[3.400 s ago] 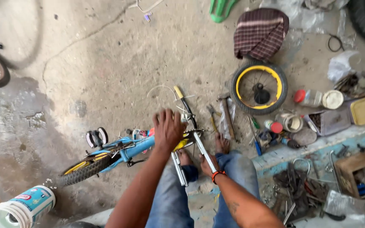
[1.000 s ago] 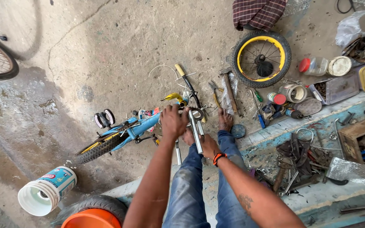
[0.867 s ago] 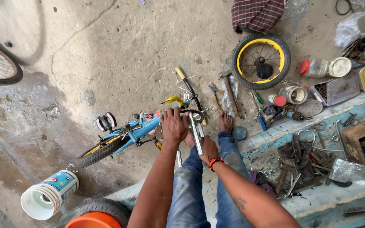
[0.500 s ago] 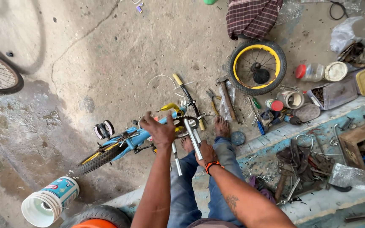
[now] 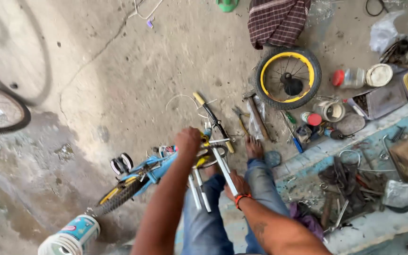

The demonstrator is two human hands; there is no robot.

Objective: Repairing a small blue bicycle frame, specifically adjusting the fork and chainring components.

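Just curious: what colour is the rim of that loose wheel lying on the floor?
Yellow, inside a black tyre: the loose wheel, head view.

Even, soft daylight; no glare, only faint shadows. Slight motion blur throughout, strongest at the near edge. Wide-angle bending at left and right borders.

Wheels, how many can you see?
3: a loose yellow-rimmed wheel near the checked cloth, the small bike's rear wheel, and part of a big wheel at left. Others may be hidden.
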